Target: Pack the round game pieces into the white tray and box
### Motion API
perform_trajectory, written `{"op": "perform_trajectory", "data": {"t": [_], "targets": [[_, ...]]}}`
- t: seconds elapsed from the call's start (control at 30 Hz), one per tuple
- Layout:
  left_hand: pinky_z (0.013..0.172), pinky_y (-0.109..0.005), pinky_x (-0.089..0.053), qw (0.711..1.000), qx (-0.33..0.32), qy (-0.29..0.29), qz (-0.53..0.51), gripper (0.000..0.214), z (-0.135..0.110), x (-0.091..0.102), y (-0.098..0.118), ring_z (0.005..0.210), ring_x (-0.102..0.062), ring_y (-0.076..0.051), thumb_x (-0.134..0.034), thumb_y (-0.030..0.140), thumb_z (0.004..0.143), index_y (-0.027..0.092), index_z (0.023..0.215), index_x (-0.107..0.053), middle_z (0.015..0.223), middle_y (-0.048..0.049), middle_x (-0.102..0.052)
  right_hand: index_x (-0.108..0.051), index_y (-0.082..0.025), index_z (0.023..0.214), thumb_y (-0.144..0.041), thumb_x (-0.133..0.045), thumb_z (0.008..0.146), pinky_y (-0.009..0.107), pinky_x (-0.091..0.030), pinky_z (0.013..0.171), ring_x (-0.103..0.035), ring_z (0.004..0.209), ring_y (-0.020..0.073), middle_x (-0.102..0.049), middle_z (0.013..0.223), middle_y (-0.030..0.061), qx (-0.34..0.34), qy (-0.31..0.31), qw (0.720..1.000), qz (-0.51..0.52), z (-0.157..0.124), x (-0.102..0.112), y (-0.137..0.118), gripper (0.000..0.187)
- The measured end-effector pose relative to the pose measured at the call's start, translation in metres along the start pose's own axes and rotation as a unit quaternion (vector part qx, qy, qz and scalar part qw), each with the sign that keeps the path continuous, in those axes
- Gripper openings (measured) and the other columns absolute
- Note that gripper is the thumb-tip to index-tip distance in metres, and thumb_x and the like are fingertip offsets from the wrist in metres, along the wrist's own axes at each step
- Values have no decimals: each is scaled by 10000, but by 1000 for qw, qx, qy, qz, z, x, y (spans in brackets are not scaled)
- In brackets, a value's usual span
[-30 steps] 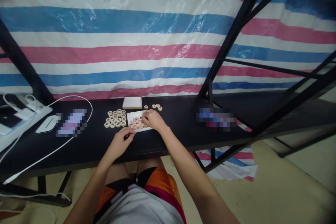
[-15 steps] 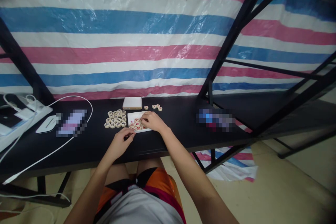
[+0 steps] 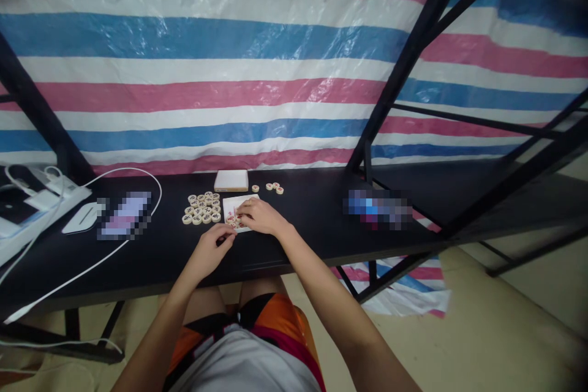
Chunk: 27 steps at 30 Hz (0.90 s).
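Note:
A shallow white box (image 3: 252,197) lies on the black table, with several round Chinese chess pieces (image 3: 233,218) marked in red inside it. My right hand (image 3: 263,215) reaches over the box from the right, its fingers bent together around a piece; the hand partly covers the contents. At the box's front left corner, my left hand (image 3: 214,251) has its fingers curled and the tips pinching the rim. Left of the box, black-marked Chinese chess pieces (image 3: 202,208) form a close group of rows.
Behind the box lies a white box lid (image 3: 231,180). A few red-marked pieces (image 3: 275,187) sit to its right. A blurred phone (image 3: 125,215), white cable (image 3: 87,269) and power strip (image 3: 41,211) are at left. Another blurred object (image 3: 377,209) lies at right, near the black frame (image 3: 390,98).
My right hand has shifted slightly left and its fingers now cover more of the red pieces in the box. My left hand stays at the corner.

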<state>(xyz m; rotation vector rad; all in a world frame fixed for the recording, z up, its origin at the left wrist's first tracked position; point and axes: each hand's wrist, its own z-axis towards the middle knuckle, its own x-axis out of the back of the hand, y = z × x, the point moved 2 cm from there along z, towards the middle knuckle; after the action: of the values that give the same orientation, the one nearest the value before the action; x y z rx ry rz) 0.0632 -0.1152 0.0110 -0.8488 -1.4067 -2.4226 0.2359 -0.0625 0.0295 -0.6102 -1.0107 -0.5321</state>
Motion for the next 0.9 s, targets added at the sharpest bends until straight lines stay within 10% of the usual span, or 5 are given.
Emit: {"op": "perform_trajectory", "data": {"t": [0.63,0.9], "targets": [[754,-300,-490,1000,3,4,-7,196,0,-1,-1,815,-605,-169,-499,300,841,187,857,-658,929,-55,-654,-684,-176,1027,-147,-427,879,269,-376,934,-548,1030,157,-654,1055,62,-88,32,996,13,-2,-5,19,298],[761,-306,-493,1000,9,2,-12,193,-1,0,-2,822,-611,-172,-511,302,838,187,852,-666,955,-60,-654,-600,-175,1185,-60,-393,819,329,-371,964,-489,1130,206,-558,1242,106,-325,111,938,-48,-27,-1,79,437]]}}
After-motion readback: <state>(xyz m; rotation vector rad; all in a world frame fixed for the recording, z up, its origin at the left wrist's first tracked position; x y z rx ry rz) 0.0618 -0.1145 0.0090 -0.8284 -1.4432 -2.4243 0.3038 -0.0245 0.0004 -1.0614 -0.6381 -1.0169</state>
